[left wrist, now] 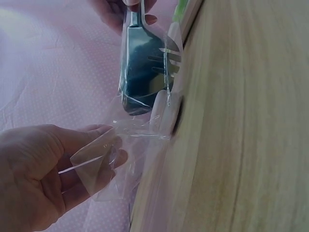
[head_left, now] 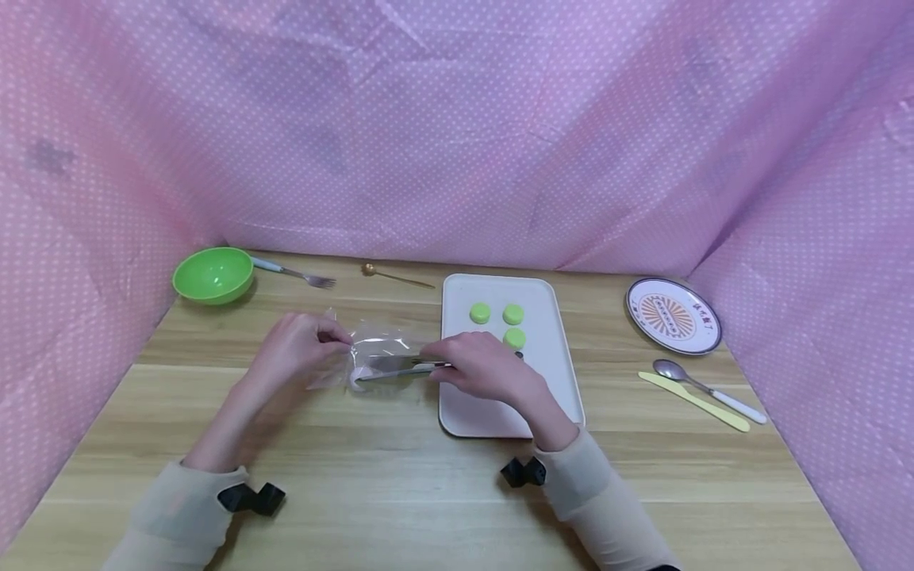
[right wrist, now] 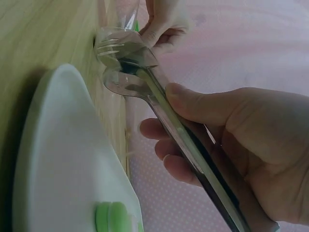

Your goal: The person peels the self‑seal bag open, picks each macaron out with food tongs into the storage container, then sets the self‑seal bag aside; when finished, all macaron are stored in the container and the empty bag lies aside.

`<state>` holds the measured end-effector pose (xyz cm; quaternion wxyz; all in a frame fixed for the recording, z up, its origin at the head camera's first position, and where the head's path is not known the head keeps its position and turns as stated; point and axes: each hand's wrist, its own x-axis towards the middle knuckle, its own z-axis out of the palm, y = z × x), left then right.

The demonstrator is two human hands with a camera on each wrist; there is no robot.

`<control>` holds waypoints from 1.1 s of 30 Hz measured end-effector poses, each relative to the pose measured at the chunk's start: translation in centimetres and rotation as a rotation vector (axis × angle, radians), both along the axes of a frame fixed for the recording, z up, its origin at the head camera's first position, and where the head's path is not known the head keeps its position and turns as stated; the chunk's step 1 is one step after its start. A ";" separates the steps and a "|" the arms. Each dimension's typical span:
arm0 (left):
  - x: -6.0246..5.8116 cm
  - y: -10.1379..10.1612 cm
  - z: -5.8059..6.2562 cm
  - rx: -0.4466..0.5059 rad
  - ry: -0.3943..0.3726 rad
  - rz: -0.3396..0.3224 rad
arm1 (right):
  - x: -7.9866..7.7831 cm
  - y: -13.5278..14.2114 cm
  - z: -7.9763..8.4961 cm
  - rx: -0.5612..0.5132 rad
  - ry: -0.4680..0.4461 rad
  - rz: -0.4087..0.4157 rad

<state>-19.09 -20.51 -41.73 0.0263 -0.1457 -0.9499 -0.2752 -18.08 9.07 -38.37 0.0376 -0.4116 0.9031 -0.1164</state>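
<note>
My left hand [head_left: 296, 349] pinches the edge of a clear plastic bag [head_left: 382, 345] between thumb and fingers. My right hand [head_left: 478, 363] grips metal food tongs [right wrist: 169, 118], one end forked and the other broad and flat. In the left wrist view, the ends of the tongs [left wrist: 142, 67] are inside the bag. A pale pink round piece [left wrist: 164, 113], like a macaron, lies in the bag by the tong tips, low against the table; whether the tongs touch it I cannot tell. Beneath my right hand, a white tray [head_left: 485, 416] carries light green macarons [head_left: 480, 313].
At the back left are a green bowl [head_left: 214, 276], a fork [head_left: 293, 272] and a thin gold spoon [head_left: 396, 277]. On the right are a patterned plate [head_left: 673, 316], a white-handled spoon [head_left: 710, 390] and a yellow knife [head_left: 693, 401]. Pink dotted cloth [head_left: 457, 143] surrounds the table.
</note>
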 end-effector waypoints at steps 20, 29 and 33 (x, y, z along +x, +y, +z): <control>0.1 0.2 0.2 -0.028 0.008 -0.010 | 0.3 -0.7 -0.6 0.008 0.057 0.011; 0.0 0.1 -0.1 -0.032 0.062 -0.011 | 0.5 -0.4 0.0 0.014 0.061 -0.012; -0.1 0.0 -0.2 -0.036 0.061 -0.012 | 0.6 -0.2 0.1 0.006 0.076 -0.020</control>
